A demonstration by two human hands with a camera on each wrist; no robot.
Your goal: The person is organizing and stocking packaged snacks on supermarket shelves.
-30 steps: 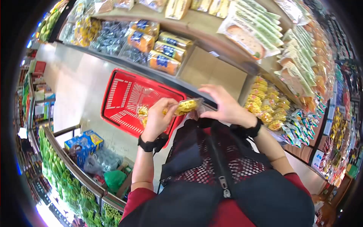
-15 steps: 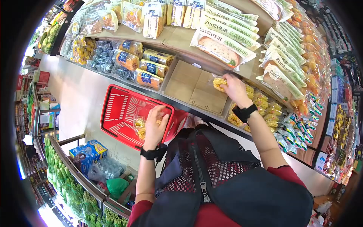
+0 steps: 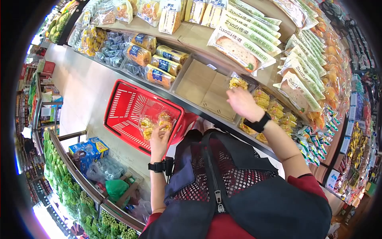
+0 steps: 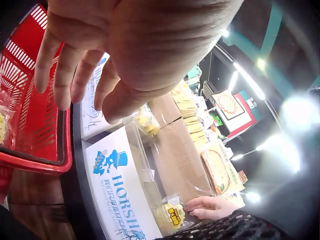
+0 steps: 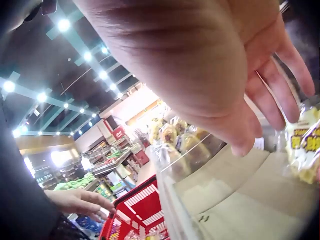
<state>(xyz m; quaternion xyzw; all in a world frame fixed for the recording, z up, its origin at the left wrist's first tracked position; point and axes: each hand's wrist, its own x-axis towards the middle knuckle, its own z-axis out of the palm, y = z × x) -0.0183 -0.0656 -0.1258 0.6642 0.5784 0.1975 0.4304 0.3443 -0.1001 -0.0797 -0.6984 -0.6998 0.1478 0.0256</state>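
A clear-wrapped yellow snack pack point(image 3: 237, 82) leans in the far right corner of the cardboard-lined bin point(image 3: 199, 81). Just in front of it is my right hand point(image 3: 243, 102), its fingers loosely extended and holding nothing; the right wrist view has the same pack point(image 5: 306, 145) beside the fingertips. My left hand point(image 3: 160, 141) hovers over the near rim of the red basket point(image 3: 119, 103), fingers relaxed with nothing in them, as the left wrist view confirms. Several similar packs point(image 3: 146, 127) lie inside the basket, close to the left fingertips.
Right of the bin, more yellow packs point(image 3: 274, 109) fill a compartment. Wrapped rolls point(image 3: 159, 75) are to its left. Bagged sliced loaves point(image 3: 238, 47) stand on the shelf above. A vegetable rack point(image 3: 75, 187) runs along the lower left, with a blue box point(image 3: 88, 154) beside it.
A yellow pack was between both hands by the basket; the right hand carried it to the bin corner and let go. The left hand is now lower, near the packs in the basket.
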